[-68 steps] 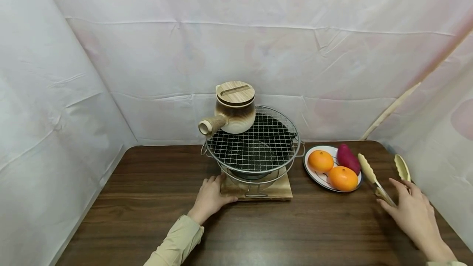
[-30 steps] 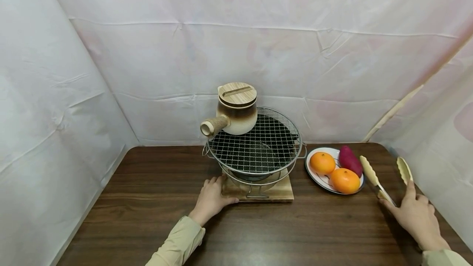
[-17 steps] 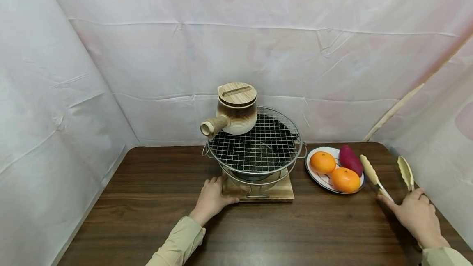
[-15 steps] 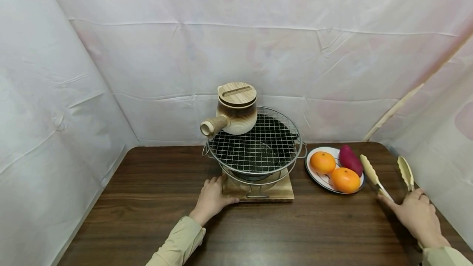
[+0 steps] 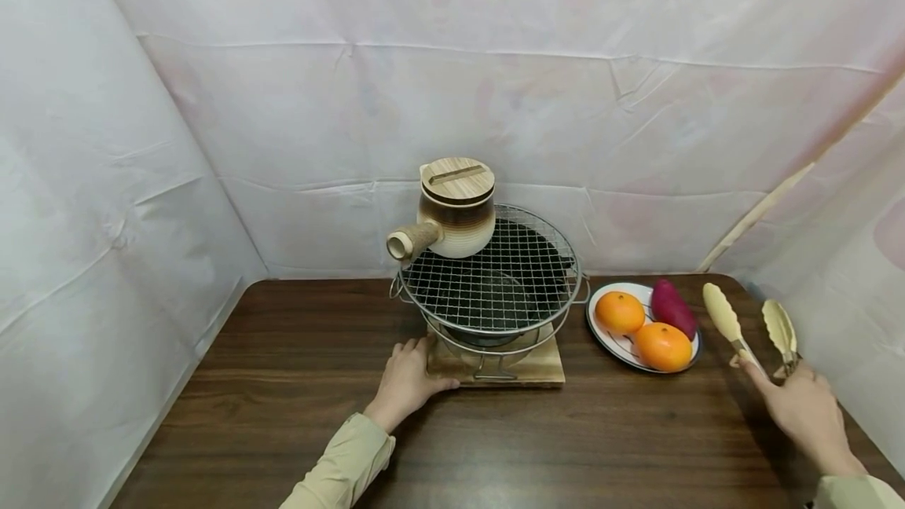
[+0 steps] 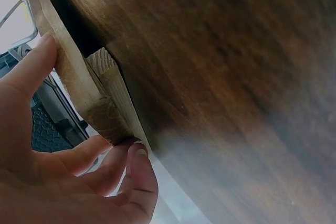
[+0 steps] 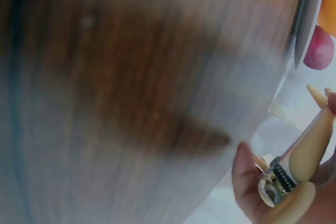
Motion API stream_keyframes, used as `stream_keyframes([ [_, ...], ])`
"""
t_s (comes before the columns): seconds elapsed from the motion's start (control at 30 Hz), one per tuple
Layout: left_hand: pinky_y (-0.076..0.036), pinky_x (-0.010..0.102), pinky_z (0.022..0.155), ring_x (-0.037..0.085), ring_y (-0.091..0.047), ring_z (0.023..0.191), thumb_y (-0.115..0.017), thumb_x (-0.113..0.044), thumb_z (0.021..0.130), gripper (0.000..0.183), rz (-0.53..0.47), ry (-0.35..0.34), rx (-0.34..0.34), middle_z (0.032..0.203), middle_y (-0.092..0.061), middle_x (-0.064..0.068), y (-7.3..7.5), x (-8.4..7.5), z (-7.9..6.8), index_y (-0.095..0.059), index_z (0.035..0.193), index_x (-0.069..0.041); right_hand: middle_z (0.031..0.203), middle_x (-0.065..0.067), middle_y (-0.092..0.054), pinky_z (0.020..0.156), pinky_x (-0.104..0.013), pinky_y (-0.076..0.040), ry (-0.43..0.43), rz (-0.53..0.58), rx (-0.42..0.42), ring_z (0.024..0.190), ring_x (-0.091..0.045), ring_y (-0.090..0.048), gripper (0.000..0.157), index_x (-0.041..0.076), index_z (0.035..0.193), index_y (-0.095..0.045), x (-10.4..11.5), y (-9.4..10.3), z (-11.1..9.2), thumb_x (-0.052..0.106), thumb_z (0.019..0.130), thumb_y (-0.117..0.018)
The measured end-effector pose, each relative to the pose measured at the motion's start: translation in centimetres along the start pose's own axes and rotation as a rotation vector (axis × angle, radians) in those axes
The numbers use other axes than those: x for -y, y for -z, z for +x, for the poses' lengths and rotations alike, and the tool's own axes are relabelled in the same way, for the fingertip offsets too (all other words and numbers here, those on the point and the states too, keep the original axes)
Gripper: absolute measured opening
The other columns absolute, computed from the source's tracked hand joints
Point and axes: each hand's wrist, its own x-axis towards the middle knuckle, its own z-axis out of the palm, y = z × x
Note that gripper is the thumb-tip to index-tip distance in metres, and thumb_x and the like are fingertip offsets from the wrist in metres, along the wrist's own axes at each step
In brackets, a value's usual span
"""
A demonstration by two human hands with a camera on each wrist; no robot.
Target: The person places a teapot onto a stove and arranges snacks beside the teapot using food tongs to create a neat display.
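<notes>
My left hand [image 5: 406,385] grips the left front corner of a wooden board [image 5: 543,368]. In the left wrist view the thumb lies along one edge of the board [image 6: 79,80] and the fingers bend at its corner. On the board stands a round grill with a wire mesh [image 5: 488,297]. At the right, my right hand [image 5: 809,415] holds a pair of tongs [image 5: 723,314] with cream-coloured tips, its two arms spread apart. The right wrist view shows the tongs' spring end [image 7: 283,176] by the thumb, the handle partly behind the hand.
A lidded clay pot [image 5: 458,226] with a side handle sits on the mesh's back left. Right of the grill, a white plate [image 5: 606,338] bears two oranges [image 5: 663,346] and a purple sweet potato [image 5: 673,309]. White cloth walls [image 5: 339,116] enclose the brown table [image 5: 297,352].
My right hand came down over the tongs, closed on them and lifted them slightly; their tips have shifted right and up. The left hand stays on the board.
</notes>
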Motion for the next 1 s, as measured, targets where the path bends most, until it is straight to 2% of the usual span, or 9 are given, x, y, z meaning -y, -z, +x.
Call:
stream_keyframes([
  [0.13,-0.048,0.048,0.088,0.032,-0.054,0.100,-0.085,-0.049,0.064,0.091,0.000,0.003,0.001,0.120,-0.063,0.019,0.1,-0.1,0.0,-0.053,0.134,0.000,0.110,-0.054,-0.033,0.073,-0.068,-0.039,0.013,0.011,-0.025,0.094,-0.068,-0.040,0.094,-0.031,0.128,-0.024,0.2,0.6,-0.2,0.055,0.096,-0.043],
  [0.27,-0.047,0.048,0.089,0.032,-0.054,0.100,-0.085,-0.049,0.064,0.091,-0.005,0.011,0.006,0.120,-0.063,0.019,0.1,-0.1,0.0,-0.053,0.134,0.000,0.114,-0.056,-0.030,0.079,-0.071,-0.036,0.015,0.020,-0.023,0.100,-0.068,-0.036,0.096,-0.030,0.132,-0.019,0.4,1.1,-0.4,0.055,0.096,-0.043],
  [0.5,-0.048,0.047,0.087,0.031,-0.055,0.098,-0.085,-0.047,0.064,0.088,0.002,0.004,0.000,0.117,-0.064,0.018,0.2,-0.2,-0.2,-0.054,0.132,-0.001,0.116,-0.053,-0.034,0.077,-0.071,-0.036,0.027,0.059,-0.062,0.100,-0.067,-0.038,0.090,-0.025,0.131,-0.028,1.1,1.9,-1.2,0.055,0.094,-0.047],
  [0.67,-0.048,0.046,0.085,0.030,-0.055,0.096,-0.085,-0.047,0.064,0.087,0.014,0.001,-0.007,0.115,-0.065,0.017,0.2,-0.1,-0.1,-0.055,0.132,-0.002,0.116,-0.052,-0.036,0.073,-0.071,-0.037,0.074,0.066,-0.059,0.097,-0.068,-0.039,0.090,-0.023,0.135,-0.026,1.5,2.2,-1.9,0.053,0.094,-0.050],
  [0.9,-0.048,0.045,0.083,0.029,-0.054,0.093,-0.085,-0.049,0.064,0.087,0.017,-0.005,-0.007,0.112,-0.065,0.016,0.1,-0.1,-0.1,-0.055,0.131,-0.002,0.113,-0.046,-0.042,0.070,-0.069,-0.037,0.141,0.059,-0.078,0.098,-0.062,-0.042,0.072,-0.014,0.126,-0.042,1.9,2.3,-3.0,0.050,0.094,-0.053],
  [1.0,-0.048,0.045,0.084,0.029,-0.054,0.094,-0.085,-0.049,0.064,0.088,0.015,-0.001,-0.004,0.113,-0.065,0.016,0.1,0.0,0.0,-0.055,0.132,-0.002,0.114,-0.047,-0.042,0.072,-0.070,-0.036,0.171,0.051,-0.086,0.100,-0.062,-0.041,0.072,-0.013,0.130,-0.041,2.1,2.4,-3.4,0.048,0.094,-0.054],
])
